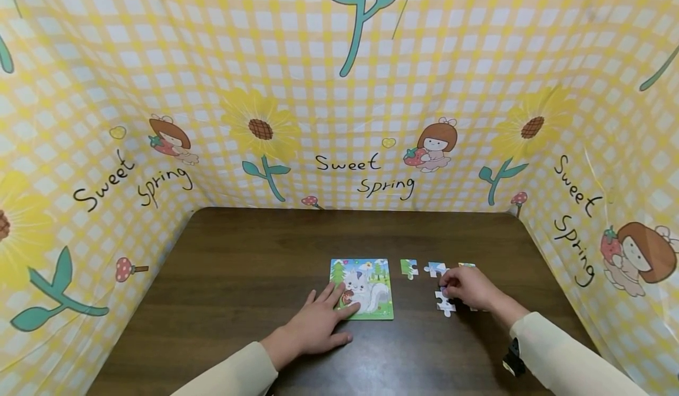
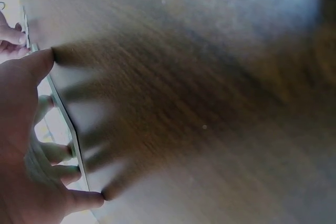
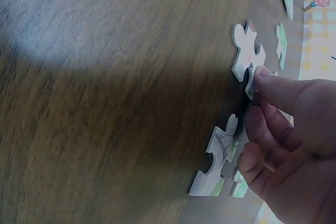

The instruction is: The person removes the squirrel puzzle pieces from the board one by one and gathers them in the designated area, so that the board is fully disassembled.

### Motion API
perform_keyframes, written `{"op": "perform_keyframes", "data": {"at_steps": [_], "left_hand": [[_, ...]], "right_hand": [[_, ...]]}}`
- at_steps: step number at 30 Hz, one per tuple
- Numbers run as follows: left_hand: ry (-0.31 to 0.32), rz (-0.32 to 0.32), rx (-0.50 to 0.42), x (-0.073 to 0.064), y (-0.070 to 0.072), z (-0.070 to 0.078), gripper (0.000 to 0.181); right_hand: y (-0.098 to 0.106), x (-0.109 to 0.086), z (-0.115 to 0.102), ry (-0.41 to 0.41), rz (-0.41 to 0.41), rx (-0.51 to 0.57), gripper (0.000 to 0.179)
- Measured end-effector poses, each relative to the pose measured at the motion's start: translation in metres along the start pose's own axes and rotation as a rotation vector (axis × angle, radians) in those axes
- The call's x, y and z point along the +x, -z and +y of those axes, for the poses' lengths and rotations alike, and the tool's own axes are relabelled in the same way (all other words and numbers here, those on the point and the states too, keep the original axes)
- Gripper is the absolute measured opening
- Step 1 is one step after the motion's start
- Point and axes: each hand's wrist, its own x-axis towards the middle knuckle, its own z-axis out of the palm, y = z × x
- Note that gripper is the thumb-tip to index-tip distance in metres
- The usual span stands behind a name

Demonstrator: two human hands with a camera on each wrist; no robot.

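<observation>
My left hand (image 1: 313, 328) rests with its fingers spread on the lower left of a square squirrel picture board (image 1: 375, 278) and on the table beside it. In the left wrist view, several fingertips touch the board's edge. To the right, my right hand (image 1: 473, 288) pinches a small jigsaw piece (image 3: 250, 86) between thumb and fingers. That piece is mostly hidden by the fingers, close against a white jigsaw piece (image 3: 244, 59); I cannot tell whether the two are joined. Another piece (image 3: 212, 163) lies under the curled fingers.
Along the back of the loose group lie a green jigsaw piece (image 1: 408, 268), a blue one (image 1: 435, 268) and a partly covered one (image 1: 467, 264). A dark wooden table (image 1: 239, 266) carries everything. Yellow checked cloth (image 1: 339, 107) walls in its back and sides.
</observation>
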Motion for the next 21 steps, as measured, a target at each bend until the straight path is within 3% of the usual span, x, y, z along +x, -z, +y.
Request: {"op": "perform_keyframes", "data": {"at_steps": [21], "left_hand": [[-0.035, 0.002, 0.031, 0.003, 0.004, -0.004, 0.062]], "right_hand": [[0.008, 0.007, -0.009, -0.038, -0.014, -0.029, 0.007]]}}
